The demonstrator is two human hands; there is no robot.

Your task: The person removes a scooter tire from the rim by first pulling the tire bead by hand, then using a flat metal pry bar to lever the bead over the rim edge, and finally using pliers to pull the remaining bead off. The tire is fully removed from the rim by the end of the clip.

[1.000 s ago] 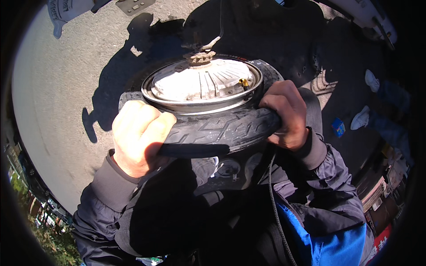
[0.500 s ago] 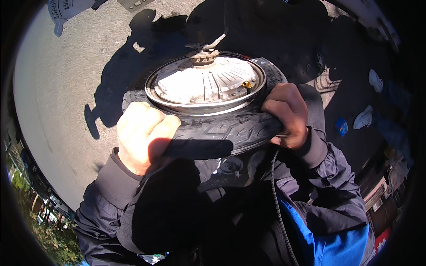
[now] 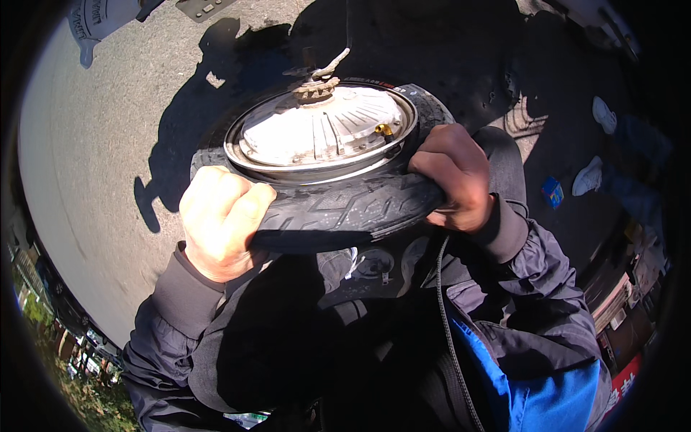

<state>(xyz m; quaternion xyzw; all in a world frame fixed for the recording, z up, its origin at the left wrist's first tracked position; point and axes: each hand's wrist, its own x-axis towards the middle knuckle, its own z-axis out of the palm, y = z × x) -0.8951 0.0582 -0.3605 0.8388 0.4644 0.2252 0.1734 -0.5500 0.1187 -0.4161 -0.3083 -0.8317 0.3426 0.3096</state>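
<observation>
A black treaded tire (image 3: 345,209) lies tilted in front of me around a silver hub-motor wheel (image 3: 327,133). The hub has a ribbed cover, a dirty axle with a toothed collar (image 3: 317,90) and a cable rising from it. A brass-coloured valve stem (image 3: 384,131) stands at the rim's right side. My left hand (image 3: 224,219) grips the tire's near left edge, fingers curled over it. On the near right, my right hand (image 3: 457,176) is clenched round the tire, its fingertips hidden behind the rubber.
Sunlit grey pavement (image 3: 93,180) lies to the left, with shadows over the far side. A small blue box (image 3: 552,192) rests on the ground at right, near another person's pale shoes (image 3: 589,176). At top left are a grey bag (image 3: 101,18) and a metal plate with holes (image 3: 205,7).
Both hands and the wheel have shifted slightly left and up in the picture, and the tire's near face catches more light. Both hands keep their grip.
</observation>
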